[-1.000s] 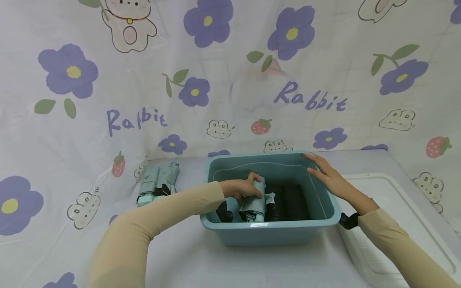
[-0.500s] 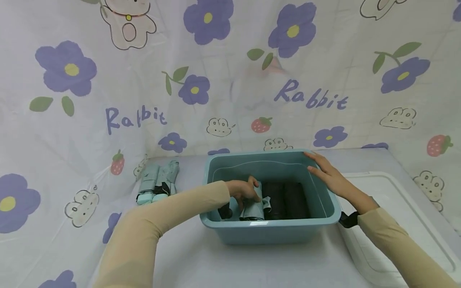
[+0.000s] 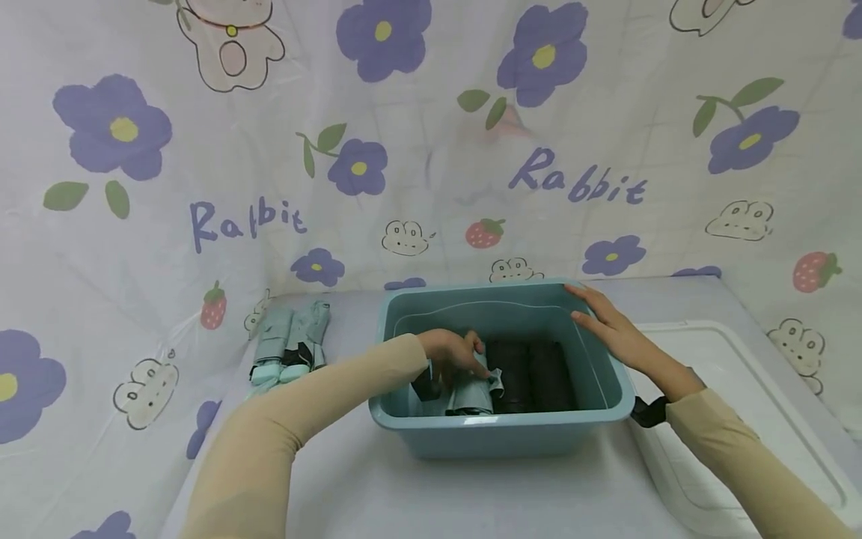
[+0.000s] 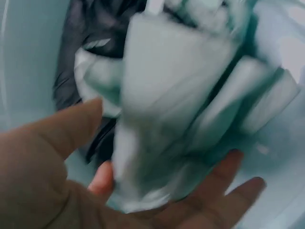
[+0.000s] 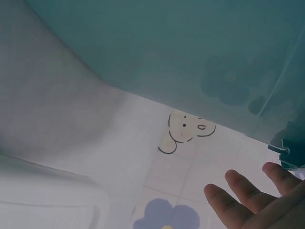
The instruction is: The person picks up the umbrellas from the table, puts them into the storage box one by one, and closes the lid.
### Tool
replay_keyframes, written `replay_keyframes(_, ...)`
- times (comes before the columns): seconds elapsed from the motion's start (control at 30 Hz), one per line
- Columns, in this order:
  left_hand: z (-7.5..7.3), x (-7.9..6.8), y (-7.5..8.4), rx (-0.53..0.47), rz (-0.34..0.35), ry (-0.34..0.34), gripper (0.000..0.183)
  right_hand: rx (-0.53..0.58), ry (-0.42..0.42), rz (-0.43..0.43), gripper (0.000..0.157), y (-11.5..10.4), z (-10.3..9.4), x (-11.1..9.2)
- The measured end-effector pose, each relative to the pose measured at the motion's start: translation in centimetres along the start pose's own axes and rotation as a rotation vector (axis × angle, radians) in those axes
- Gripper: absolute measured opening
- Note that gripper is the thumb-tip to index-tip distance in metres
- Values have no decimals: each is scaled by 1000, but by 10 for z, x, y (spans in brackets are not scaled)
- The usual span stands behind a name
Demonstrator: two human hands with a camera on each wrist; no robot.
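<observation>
A blue-green plastic bin (image 3: 491, 438) stands on the table, with my left hand (image 3: 454, 353) reaching inside. That hand is at a pale blue-green bundle of folded cloth (image 3: 471, 395), which looks like a folded compact umbrella. In the left wrist view its fingers (image 4: 224, 191) lie fairly straight and spread along the blurred cloth, while the thumb (image 4: 81, 121) stands near a loose flap. Two black rolled bundles (image 3: 528, 378) lie to the right in the bin. My right hand (image 3: 609, 329) rests with extended fingers (image 5: 252, 198) on the bin's right rim.
Two more pale blue-green bundles (image 3: 289, 340) with rounded mint ends and black straps lie on the table, left of the bin. A large white lid (image 3: 734, 419) lies at the right, under the right forearm. A patterned curtain (image 3: 431, 187) hangs behind.
The left hand has gone lower into the bin, and the pale bundle has settled down beside the black ones. My right hand stays on the rim.
</observation>
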State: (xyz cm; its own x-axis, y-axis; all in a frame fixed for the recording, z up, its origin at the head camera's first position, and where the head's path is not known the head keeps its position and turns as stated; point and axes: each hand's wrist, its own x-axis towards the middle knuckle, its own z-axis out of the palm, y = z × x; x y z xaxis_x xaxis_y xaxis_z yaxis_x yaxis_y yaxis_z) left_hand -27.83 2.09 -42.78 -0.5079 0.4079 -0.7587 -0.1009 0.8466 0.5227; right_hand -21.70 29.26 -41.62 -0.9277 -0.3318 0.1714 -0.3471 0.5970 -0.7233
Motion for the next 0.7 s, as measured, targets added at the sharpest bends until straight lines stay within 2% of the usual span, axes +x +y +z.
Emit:
replay_keyframes(0.17, -17, -8, 7, 64, 26, -69, 44, -6, -4, 18, 51, 0, 0, 0)
replay_keyframes(0.33, -31, -24, 12, 110, 86, -118, 51, -16, 0, 20, 51, 1, -1, -1)
replay_keyframes(0.5, -40, -38, 14, 134, 158, -100, 50, -6, 4, 19, 51, 0, 0, -2)
replay_keyframes(0.7, -47, -49, 11, 115, 217, -78, 48, 1, -2, 13, 51, -1, 0, -2)
